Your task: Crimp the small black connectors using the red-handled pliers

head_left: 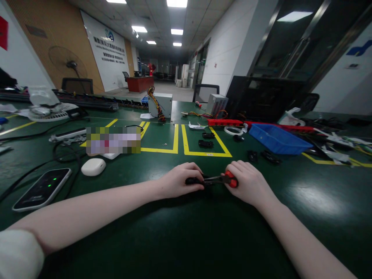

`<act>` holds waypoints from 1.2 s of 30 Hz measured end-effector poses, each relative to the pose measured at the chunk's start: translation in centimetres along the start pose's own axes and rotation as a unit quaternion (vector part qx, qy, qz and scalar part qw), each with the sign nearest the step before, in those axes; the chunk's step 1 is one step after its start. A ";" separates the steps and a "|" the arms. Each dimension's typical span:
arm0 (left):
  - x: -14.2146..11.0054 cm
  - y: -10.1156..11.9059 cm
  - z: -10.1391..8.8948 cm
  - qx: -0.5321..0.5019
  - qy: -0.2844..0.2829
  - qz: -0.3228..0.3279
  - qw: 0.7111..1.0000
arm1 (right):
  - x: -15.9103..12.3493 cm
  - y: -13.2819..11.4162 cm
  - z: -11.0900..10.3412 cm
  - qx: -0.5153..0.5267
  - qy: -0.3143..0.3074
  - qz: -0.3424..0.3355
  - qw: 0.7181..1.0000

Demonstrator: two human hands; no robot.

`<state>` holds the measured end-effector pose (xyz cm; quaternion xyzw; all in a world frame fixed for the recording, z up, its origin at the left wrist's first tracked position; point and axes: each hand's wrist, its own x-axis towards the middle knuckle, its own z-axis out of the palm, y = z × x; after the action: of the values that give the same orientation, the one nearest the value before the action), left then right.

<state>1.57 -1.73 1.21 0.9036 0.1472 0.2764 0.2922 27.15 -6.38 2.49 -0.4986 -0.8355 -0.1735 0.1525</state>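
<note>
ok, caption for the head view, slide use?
Left hand holding a black part, right hand a red-handled tool, over a green table with yellow lines.

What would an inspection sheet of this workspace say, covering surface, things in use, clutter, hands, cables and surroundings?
Surface: green table, marked with yellow tape.
Things in use: black part, meeting a red-handled tool; the part's exact kind can't be told.
Clutter: blue tray, white case, lit device, metal box; one pixelated item unreadable.
Hands: left grips the black part, right the tool.
Cables: black cable at left; coloured wires by the metal box.
Surroundings: fan, red desk; nobody else seen.
</note>
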 end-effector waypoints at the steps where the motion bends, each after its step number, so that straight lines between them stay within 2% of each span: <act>1: 0.0 0.0 0.0 -0.002 0.006 0.004 1.000 | 0.1 -0.2 -0.1 -0.005 0.001 -0.002 1.000; 17: -0.2 -0.1 0.3 -0.004 0.015 0.011 1.000 | 0.4 -0.9 -0.3 -0.025 -0.019 -0.002 1.000; 29: -0.1 0.2 0.2 -0.024 0.020 0.006 0.999 | 0.1 -1.4 0.1 0.007 -0.073 0.022 0.997; 36: -0.2 0.1 0.3 -0.019 0.033 -0.023 0.999 | 0.1 -1.6 0.0 0.007 -0.086 0.022 0.996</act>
<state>1.66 -2.06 1.00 0.8846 0.1718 0.3021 0.3108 25.65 -6.96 2.29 -0.5290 -0.8355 -0.1205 0.0874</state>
